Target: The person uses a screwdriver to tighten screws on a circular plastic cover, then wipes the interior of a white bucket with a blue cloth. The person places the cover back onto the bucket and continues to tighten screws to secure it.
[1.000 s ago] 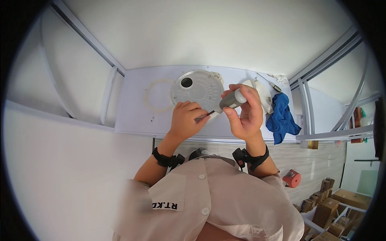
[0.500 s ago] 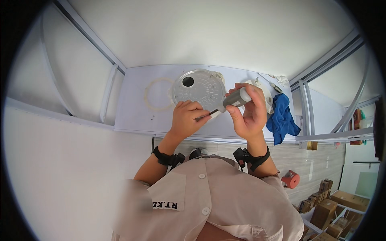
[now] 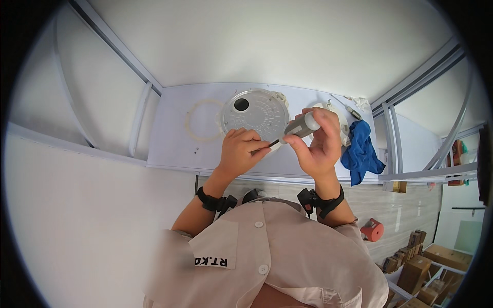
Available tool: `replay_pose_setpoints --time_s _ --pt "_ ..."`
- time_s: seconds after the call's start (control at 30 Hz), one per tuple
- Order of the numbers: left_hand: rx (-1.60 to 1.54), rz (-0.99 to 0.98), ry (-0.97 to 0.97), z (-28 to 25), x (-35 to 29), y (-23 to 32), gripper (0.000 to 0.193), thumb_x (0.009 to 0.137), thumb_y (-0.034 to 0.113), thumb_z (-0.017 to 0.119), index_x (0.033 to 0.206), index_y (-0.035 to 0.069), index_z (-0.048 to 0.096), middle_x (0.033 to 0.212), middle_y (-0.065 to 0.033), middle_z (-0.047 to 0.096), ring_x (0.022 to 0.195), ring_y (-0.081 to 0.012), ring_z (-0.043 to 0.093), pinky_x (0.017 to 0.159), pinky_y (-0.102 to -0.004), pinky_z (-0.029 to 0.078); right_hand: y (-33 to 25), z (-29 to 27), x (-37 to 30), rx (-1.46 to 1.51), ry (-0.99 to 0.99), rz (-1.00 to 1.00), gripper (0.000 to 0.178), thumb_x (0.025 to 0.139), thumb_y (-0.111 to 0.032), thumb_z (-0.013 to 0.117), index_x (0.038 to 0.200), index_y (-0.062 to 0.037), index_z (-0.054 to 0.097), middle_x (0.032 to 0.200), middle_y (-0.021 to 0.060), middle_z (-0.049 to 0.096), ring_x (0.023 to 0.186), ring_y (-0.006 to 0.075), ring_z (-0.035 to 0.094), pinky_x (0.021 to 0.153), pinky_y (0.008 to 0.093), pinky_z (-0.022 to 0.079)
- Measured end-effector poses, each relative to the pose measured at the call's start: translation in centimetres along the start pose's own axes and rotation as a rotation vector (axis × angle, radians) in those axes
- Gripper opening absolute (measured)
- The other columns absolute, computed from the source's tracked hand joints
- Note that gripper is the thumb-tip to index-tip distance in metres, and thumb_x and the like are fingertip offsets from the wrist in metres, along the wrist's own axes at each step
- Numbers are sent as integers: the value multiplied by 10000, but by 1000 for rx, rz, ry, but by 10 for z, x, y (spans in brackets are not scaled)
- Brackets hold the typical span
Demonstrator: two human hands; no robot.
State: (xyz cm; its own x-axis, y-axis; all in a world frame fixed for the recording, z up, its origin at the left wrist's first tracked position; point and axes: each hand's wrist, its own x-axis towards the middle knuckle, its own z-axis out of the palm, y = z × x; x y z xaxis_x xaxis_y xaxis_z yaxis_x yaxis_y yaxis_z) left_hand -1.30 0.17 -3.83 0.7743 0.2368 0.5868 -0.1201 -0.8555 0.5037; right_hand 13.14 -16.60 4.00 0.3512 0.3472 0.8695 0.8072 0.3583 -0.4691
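Screwdriver (image 3: 300,128) in right hand (image 3: 321,146)

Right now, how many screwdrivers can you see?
2: a grey screwdriver in the right hand, pointing into the left hand; a second screwdriver on the table, just beyond the blue cloth. Others may be hidden.

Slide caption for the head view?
Left grip and right grip on one grey screwdriver, silver disc beyond, blue cloth at right.

At centre, a shiny, ridged metal disc (image 3: 261,115) and a screwdriver (image 3: 299,127) with smooth plastic-looking handle; right, matt, crumpled cloth (image 3: 361,154).
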Motion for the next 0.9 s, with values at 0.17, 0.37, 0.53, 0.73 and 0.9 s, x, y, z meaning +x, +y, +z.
replay_pose_setpoints --time_s 0.17,0.37,0.53,0.73,0.9 --pt "21 4 4 0 -2 -1 143 783 238 954 905 207 885 828 90 664 757 -151 601 735 -359 399 -4 -4 2 -244 -14 -111 882 773 -181 1049 1505 -68 569 1324 160 590 1143 269 647 891 389 590" --pt "19 9 0 0 -1 -1 125 801 249 952 895 212 877 830 93 667 766 -152 605 739 -362 402 -10 1 5 -257 -39 -211 891 755 -259 1061 1492 -96 588 1237 137 621 1046 260 664 820 360 561" --pt "28 2 9 2 -1 -1 122 796 250 953 871 212 864 831 92 669 769 -156 609 741 -365 406 -15 -2 21 -182 -176 -138 813 786 -194 1035 1465 -74 604 1211 167 685 994 273 697 814 361 574" --pt "21 -13 0 2 -3 -1 123 788 246 953 860 216 858 836 94 677 770 -159 613 741 -369 408 -17 -4 24 -76 -265 -55 732 840 -105 982 1459 -51 596 1293 229 717 1036 295 726 842 376 592" --pt "11 -14 -7 1 -2 0 118 794 235 947 873 218 861 839 94 681 770 -158 614 740 -368 409 -20 -8 20 155 -395 158 633 932 -20 877 1482 -38 563 1365 255 701 1195 340 730 972 412 605"
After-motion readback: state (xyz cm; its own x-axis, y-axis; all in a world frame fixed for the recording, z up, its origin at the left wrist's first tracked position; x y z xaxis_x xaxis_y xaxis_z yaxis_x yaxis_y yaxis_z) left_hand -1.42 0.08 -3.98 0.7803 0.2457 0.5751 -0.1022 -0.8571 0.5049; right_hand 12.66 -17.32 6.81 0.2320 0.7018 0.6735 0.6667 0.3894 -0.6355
